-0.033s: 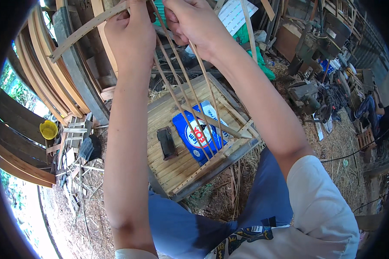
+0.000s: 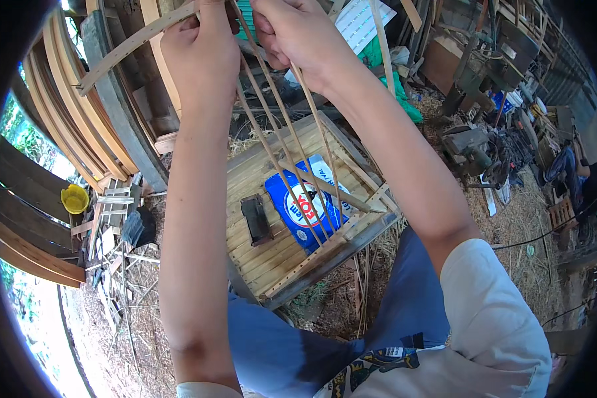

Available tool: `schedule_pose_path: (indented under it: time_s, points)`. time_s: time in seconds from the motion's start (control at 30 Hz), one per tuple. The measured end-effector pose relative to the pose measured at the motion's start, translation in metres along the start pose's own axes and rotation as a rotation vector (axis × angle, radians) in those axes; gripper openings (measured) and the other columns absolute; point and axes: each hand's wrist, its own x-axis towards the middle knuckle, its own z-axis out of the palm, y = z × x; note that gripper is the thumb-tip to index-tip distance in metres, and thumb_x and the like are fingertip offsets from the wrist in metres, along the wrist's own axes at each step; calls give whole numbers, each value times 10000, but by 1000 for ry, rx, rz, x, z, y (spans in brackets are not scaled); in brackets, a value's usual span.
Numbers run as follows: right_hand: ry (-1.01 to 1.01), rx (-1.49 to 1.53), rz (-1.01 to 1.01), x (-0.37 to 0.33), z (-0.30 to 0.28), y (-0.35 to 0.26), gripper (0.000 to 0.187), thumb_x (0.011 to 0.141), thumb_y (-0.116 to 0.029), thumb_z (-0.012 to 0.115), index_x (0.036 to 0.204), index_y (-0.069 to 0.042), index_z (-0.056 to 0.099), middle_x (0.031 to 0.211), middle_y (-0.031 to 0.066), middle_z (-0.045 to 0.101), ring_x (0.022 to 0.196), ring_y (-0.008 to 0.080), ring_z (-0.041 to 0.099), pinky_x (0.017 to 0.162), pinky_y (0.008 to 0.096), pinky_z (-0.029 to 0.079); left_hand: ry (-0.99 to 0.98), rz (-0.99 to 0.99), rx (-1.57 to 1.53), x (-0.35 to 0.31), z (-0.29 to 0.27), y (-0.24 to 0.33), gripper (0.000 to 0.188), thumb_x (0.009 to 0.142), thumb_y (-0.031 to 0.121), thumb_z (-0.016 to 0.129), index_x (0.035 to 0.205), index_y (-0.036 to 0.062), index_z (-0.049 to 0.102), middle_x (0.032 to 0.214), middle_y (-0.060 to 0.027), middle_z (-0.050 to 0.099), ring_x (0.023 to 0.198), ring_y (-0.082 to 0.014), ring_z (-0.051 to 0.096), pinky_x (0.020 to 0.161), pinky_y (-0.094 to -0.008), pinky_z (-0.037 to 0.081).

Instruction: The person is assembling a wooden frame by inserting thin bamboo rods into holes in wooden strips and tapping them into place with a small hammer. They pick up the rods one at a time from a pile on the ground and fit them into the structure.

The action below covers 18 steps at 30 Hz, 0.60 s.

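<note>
Both hands are raised at the top edge of the view, their fingertips partly cut off. My left hand point(image 2: 202, 50) is closed around a thin wooden strip with small holes point(image 2: 129, 45), whose free end points down to the left. My right hand point(image 2: 302, 40) is closed by the upper end of a slim wooden rod point(image 2: 315, 109); its exact grip is hidden. Several such rods fan down to a second drilled strip point(image 2: 305, 260), standing along the near edge of a slatted wooden board point(image 2: 255, 189). Behind the rods, a blue and white packet point(image 2: 286, 207) lies on the board.
On the board rest a small dark block point(image 2: 256, 220) and a flat wooden stick point(image 2: 338, 188). Curved timber pieces point(image 2: 66, 99) lean at the left, near a yellow container point(image 2: 75, 199). Machinery point(image 2: 467, 149) and clutter stand at the right; wood shavings cover the ground.
</note>
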Motion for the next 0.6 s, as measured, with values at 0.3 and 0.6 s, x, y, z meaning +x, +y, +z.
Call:
schedule_pose_path:
  time_s: [0.3,0.6]
  points:
    - [65,-21,-60,0,4,2,355,1065,-283,503,789,-61,517,612,-19,370,524,108,321,529,333,275,16,1,35,-6,3,12,474,1063,400,580,706,97,502,538,45,348,472,-78,280,458,-319,241]
    - [20,63,-143,6,6,12,316,1017,-266,532,771,-78,598,615,-44,459,523,62,405,463,272,301,-54,22,-54,11,-6,-18,374,1034,355,638,784,83,581,608,45,465,528,-60,392,486,-277,320]
